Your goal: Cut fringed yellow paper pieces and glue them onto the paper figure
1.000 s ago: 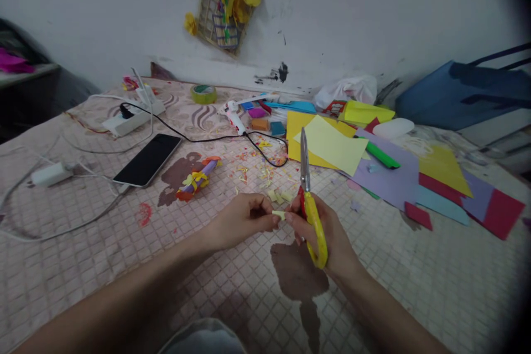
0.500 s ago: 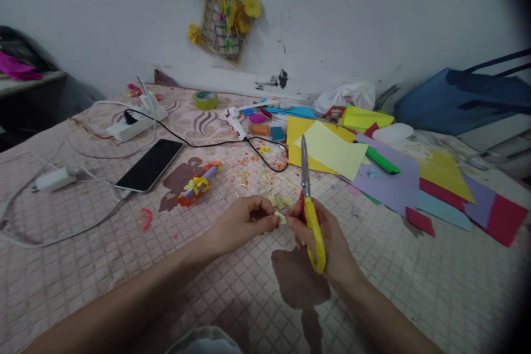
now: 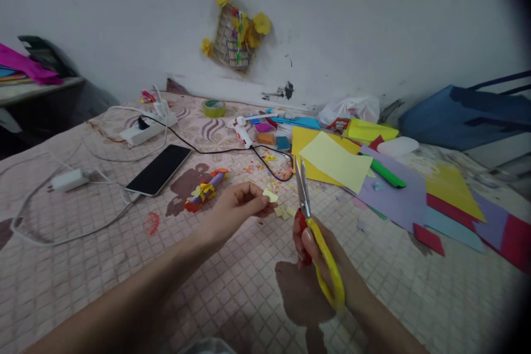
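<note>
Over a pink checked mat [image 3: 415, 298] strewn with craft things, the person's left hand [image 3: 234, 207] is raised a little above the surface, thumb and forefinger pinched shut on a small pale yellow paper piece [image 3: 270, 196], the other fingers curled in. The right hand [image 3: 321, 257], lower and nearer the camera, is closed around the yellow-handled scissors [image 3: 328, 264], whose blades point up and away and look shut or nearly so; their tips stand just right of the paper piece, not touching it. Between the two hands, a few yellow scraps [image 3: 284, 211] lie on the mat. Left of the left hand rests a rolled paper craft [image 3: 206, 188] with orange ends, and beyond it a dark phone [image 3: 160, 168] lying face up beside a white charger [image 3: 68, 180] and its cables. Farther back are a white power strip [image 3: 146, 128], a roll of tape [image 3: 214, 108] and a glue gun [image 3: 243, 130] with a black cord. To the right, a pale yellow sheet [image 3: 337, 161] lies on top of spread coloured sheets, with a green marker [image 3: 386, 173] beside it.
</note>
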A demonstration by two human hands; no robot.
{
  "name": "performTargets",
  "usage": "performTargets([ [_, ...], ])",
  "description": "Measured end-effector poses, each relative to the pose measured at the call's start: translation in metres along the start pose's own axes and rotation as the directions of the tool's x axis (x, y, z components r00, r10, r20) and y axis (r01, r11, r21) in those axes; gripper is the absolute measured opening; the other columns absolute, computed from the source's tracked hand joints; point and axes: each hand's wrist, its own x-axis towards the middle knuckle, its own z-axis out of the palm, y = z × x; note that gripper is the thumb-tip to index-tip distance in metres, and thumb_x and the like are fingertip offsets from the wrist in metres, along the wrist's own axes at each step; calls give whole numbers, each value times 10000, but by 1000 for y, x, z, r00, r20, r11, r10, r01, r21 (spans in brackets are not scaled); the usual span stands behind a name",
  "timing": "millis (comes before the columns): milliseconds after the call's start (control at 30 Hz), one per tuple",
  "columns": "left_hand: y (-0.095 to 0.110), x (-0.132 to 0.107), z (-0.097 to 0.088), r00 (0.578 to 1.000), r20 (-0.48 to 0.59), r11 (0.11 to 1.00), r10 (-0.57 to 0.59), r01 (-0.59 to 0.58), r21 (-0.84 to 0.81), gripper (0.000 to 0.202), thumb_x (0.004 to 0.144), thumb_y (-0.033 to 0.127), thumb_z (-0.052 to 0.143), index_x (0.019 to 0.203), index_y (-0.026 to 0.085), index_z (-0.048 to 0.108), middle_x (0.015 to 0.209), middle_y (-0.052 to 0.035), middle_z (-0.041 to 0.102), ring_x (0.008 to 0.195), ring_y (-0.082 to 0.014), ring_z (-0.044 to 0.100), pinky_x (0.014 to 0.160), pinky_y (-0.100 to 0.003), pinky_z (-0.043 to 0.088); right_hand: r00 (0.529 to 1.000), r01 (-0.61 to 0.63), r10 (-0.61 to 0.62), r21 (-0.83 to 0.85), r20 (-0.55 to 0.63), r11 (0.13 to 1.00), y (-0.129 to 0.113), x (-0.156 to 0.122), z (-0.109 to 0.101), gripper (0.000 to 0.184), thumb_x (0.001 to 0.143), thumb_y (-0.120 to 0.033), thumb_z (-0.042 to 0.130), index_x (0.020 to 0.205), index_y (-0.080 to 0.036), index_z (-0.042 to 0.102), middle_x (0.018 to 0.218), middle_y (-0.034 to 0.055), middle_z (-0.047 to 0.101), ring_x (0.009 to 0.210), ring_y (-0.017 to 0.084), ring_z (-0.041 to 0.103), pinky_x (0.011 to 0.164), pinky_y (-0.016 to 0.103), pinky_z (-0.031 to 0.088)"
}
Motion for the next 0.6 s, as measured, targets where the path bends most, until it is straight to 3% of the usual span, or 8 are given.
performTargets([
  [233,12,-1,-4,993,-87,993,77,-84,-79,152,749,234,668,735,145,546,771,-28,701,723,-123,656,745,-277,502,995,-26,59,-352,84,936,-20,-5,4,198,852,-382,459,759,-212,421,594,-58,419,498,100,382,465,220,331],
  [600,14,-2,-2,993,-80,993,92,-97,-61,136,759,219,658,722,142,553,715,-3,686,679,-98,637,694,-235,492,987,-30,86,-359,138,933,-23,-5,5,169,841,-331,420,721,-223,372,546,-71,402,477,99,342,458,223,264],
])
